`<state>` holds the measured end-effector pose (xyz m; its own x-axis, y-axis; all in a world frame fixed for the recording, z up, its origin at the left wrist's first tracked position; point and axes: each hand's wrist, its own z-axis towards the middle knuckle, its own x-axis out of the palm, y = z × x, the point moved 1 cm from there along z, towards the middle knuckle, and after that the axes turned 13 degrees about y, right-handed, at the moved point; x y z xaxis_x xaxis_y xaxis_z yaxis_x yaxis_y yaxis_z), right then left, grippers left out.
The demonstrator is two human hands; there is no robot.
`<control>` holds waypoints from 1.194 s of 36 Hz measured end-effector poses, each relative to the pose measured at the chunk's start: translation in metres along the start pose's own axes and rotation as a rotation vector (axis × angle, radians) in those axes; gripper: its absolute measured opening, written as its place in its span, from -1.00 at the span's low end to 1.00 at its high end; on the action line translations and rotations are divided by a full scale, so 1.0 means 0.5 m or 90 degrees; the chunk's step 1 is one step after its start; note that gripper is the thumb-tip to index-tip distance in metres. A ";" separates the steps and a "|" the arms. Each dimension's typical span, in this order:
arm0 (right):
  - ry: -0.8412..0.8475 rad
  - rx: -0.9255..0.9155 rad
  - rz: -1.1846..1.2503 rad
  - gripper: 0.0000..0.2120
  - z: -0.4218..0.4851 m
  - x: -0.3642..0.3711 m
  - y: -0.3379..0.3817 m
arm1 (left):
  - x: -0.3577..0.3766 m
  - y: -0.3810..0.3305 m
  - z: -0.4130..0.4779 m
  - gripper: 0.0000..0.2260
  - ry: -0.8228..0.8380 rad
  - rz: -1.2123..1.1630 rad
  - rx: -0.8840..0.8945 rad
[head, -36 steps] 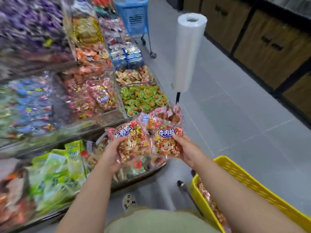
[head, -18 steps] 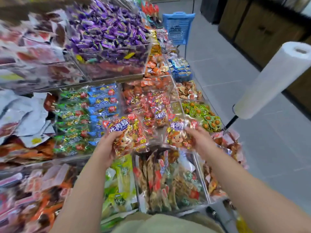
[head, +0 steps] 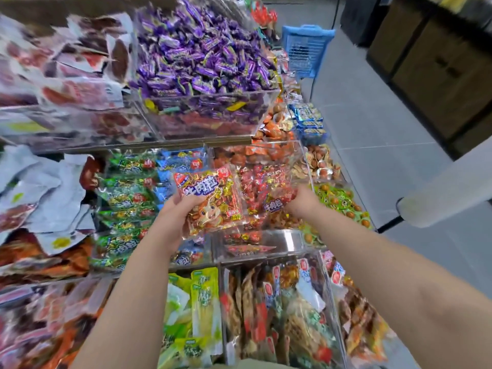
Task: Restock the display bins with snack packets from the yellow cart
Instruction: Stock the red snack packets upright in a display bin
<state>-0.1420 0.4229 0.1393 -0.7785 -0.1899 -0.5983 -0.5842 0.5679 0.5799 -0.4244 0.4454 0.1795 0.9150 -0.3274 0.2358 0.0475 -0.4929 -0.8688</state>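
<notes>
**Operator:** Report state of left hand (head: pixel 181 217).

**Checker:** Grasping first snack packet (head: pixel 210 201) at its lower left corner, thumb laid over the printed face. Held tilted, just ahead of and above the hand, in the air over the front corner of the clear bin (head: pixel 290 239).

**Operator:** Report state of right hand (head: pixel 303 203).

**Checker:** Grasping second snack packet (head: pixel 274 207) by its right edge, fingers curled onto it. Positioned just left of the hand, down inside the clear bin, among red packets of like print. Contact with the pile beneath: cannot tell.

**Operator:** List items around left hand.

**Checker:** Left of it, green packets (head: pixel 125 198) stacked in the adjoining bin. Beyond and higher, purple sweets (head: pixel 202 57) heaped in an upper bin. Below the wrist, yellow-green pouches (head: pixel 205 302) standing upright.

**Operator:** List items around right hand.

**Checker:** Just right of it, green sweets (head: pixel 338 201). Further right, white roll (head: pixel 447 193). Far beyond, blue basket (head: pixel 306 46) on the floor.
</notes>
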 end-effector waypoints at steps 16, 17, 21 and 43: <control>-0.037 -0.093 -0.748 -0.27 0.055 0.045 -0.028 | -0.001 0.006 0.015 -0.82 -0.004 -0.036 0.011; -0.009 -0.082 -0.743 -0.28 0.056 0.044 -0.027 | -0.001 0.009 0.015 -0.83 -0.007 -0.039 0.011; 0.009 -0.111 -0.747 -0.34 0.074 0.054 -0.031 | 0.002 0.016 0.014 -0.76 -0.001 -0.037 -0.003; 0.060 -0.067 -0.734 0.04 0.131 0.094 -0.052 | 0.010 0.015 0.006 -0.56 -0.013 -0.034 -0.021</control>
<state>-0.1483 0.4518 0.0599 0.2168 -0.6128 -0.7599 -0.9703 -0.0495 -0.2369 -0.4184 0.4425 0.1729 0.9198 -0.2831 0.2717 0.0834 -0.5356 -0.8404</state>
